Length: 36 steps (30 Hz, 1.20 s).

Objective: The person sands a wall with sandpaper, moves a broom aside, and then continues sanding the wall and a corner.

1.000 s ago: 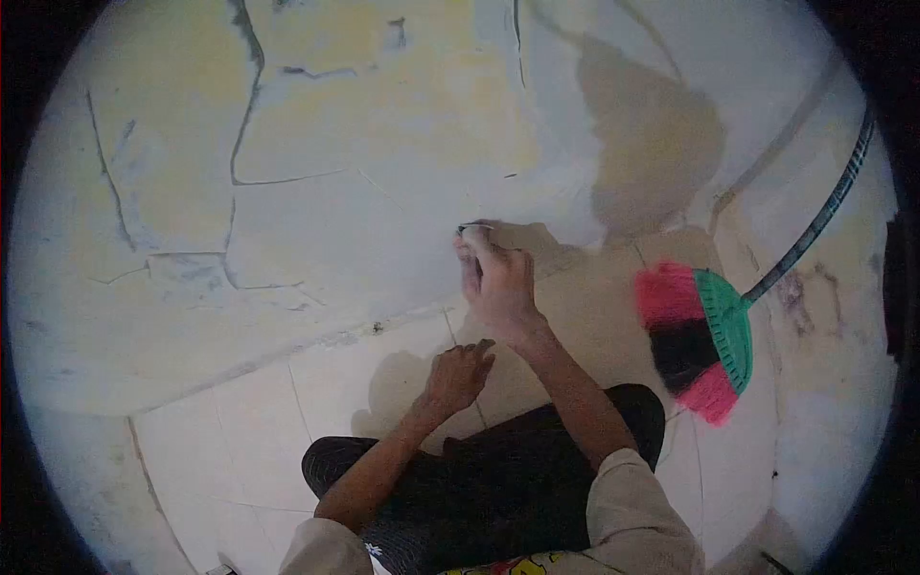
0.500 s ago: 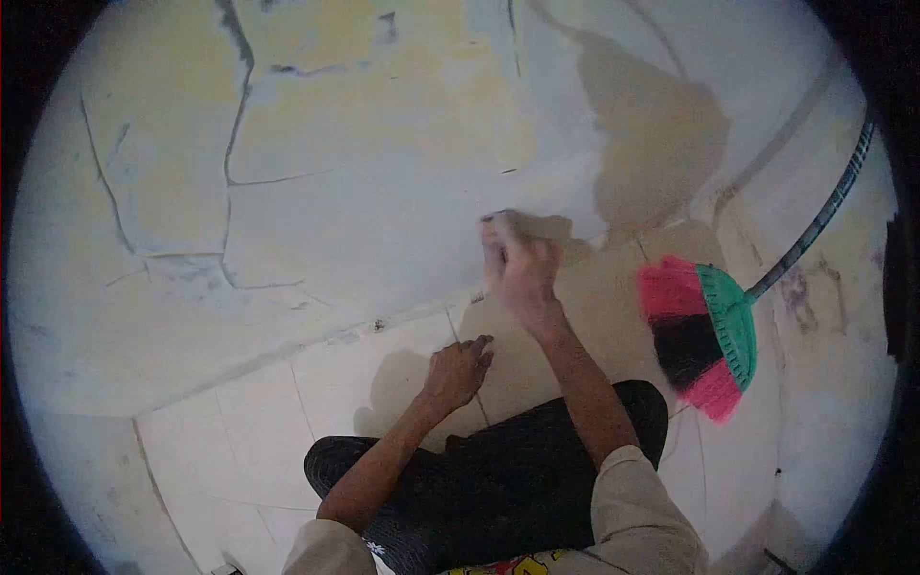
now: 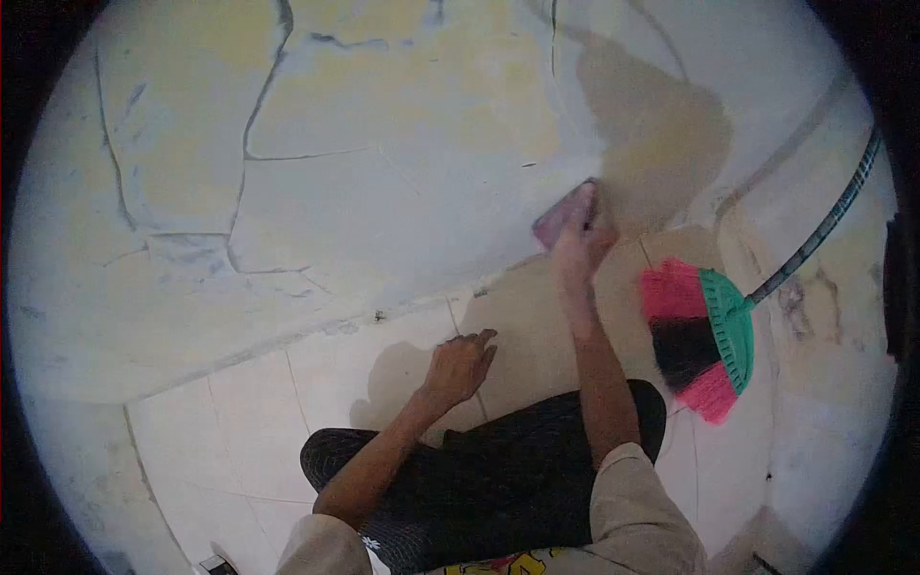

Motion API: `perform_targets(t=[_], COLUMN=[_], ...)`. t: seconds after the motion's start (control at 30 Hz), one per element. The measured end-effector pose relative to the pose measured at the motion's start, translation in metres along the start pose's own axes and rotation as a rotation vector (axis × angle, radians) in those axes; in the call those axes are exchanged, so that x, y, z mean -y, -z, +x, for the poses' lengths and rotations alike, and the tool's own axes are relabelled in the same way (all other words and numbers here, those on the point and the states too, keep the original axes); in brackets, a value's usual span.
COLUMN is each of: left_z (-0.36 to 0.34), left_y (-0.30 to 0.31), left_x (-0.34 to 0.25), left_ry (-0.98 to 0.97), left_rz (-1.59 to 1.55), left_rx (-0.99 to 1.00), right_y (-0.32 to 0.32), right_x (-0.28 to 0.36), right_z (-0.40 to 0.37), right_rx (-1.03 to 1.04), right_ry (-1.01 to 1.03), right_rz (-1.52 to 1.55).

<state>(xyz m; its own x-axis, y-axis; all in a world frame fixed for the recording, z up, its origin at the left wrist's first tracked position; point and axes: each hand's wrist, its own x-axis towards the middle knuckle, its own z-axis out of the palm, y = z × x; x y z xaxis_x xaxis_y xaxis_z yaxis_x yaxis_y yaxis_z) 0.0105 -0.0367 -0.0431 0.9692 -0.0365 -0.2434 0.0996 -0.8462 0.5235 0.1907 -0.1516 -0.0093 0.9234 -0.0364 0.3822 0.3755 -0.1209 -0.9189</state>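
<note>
1. Through the head camera I see the right hand (image 3: 586, 235) slightly blurred, thumb and fingers pinching a flat, purplish-grey, four-sided pad (image 3: 553, 224); its far side and some fingertips are hidden from me, and I can't tell its material.
2. That pad lies against the lower part of the cracked, patchy white-and-yellow wall (image 3: 383, 220), just above the floor seam and beside a large brown shadow.
3. The left hand (image 3: 460, 366) is loosely curled with the forefinger pointing out; its palm is turned from me, so I can't tell whether it grips anything or touches the pale square floor tiles (image 3: 259, 412).
4. A small dark object (image 3: 218, 565) at the bottom left is cut off by my frame, too little showing to name.
5. Left of the pad I have a broad stretch of open wall.
6. On its right, a broom with pink-and-black bristles and a green plastic head (image 3: 730, 331) stands near the right forearm, apart from it; its dark curved handle runs up out of view.
7. Black patterned trousers (image 3: 498, 489) bound the near side.
</note>
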Motion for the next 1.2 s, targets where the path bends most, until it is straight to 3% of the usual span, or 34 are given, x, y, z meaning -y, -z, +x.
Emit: perform_targets(t=[0.13, 0.2, 0.23, 0.3, 0.33, 0.37, 0.47, 0.53, 0.63, 0.77, 0.83, 0.93, 0.97, 1.03, 1.07, 1.1, 1.17, 1.2], left_z=[0.004, 0.007, 0.006, 0.003, 0.003, 0.002, 0.003, 0.006, 0.004, 0.001, 0.000, 0.002, 0.004, 0.003, 0.002, 0.002, 0.000, 0.000], left_y=[-0.003, 0.001, 0.004, 0.004, 0.002, -0.001, 0.001, 0.003, 0.005, 0.000, 0.002, 0.006, 0.008, 0.004, 0.002, 0.001, -0.002, -0.001], left_x=[-0.005, -0.007, -0.009, -0.006, -0.003, 0.000, 0.000, -0.007, -0.008, 0.001, 0.003, -0.007, -0.010, -0.006, -0.004, -0.001, 0.002, 0.002], left_ry=[0.020, 0.035, 0.058, 0.093, 0.080, 0.069, 0.006, 0.034, 0.074, 0.067, 0.039, 0.007, 0.012, 0.006, 0.008, 0.008, 0.021, 0.025], left_rz=[0.034, 0.088, 0.093, 0.093, 0.079, 0.061, 0.020, 0.049, 0.050, 0.018, 0.026, 0.049, 0.062, 0.037, 0.007, 0.008, 0.027, 0.020], left_rx=[0.049, 0.074, 0.104, 0.135, 0.093, 0.047, 0.073, 0.105, 0.139, 0.069, 0.049, 0.076, 0.108, 0.099, 0.089, 0.093, 0.052, 0.047], right_y=[0.002, -0.014, -0.013, -0.011, 0.000, 0.001, 0.009, -0.003, -0.011, 0.007, 0.017, 0.010, 0.004, -0.005, 0.002, 0.009, 0.014, 0.009], right_x=[-0.005, 0.004, -0.003, -0.020, 0.023, 0.020, 0.011, 0.015, 0.013, 0.004, 0.014, 0.025, 0.025, 0.026, 0.027, 0.030, 0.033, 0.021], right_z=[-0.001, -0.015, -0.012, -0.006, 0.006, 0.009, 0.016, 0.001, -0.001, 0.015, 0.036, 0.013, 0.009, 0.002, 0.006, 0.012, 0.023, 0.023], right_rx=[-0.035, 0.202, 0.194, -0.031, -0.073, -0.057, -0.103, 0.054, 0.070, -0.020, -0.122, 0.055, 0.046, 0.096, 0.042, 0.041, -0.034, -0.113], right_ry=[0.055, 0.325, 0.319, 0.325, -0.011, -0.007, 0.068, 0.203, 0.362, 0.270, -0.019, -0.050, -0.048, 0.228, 0.360, 0.356, -0.231, 0.013], right_rz=[-0.353, -0.293, -0.290, -0.223, 0.006, 0.008, -0.120, -0.202, -0.288, -0.279, 0.026, -0.226, -0.226, -0.201, -0.410, -0.411, 0.251, -0.031])
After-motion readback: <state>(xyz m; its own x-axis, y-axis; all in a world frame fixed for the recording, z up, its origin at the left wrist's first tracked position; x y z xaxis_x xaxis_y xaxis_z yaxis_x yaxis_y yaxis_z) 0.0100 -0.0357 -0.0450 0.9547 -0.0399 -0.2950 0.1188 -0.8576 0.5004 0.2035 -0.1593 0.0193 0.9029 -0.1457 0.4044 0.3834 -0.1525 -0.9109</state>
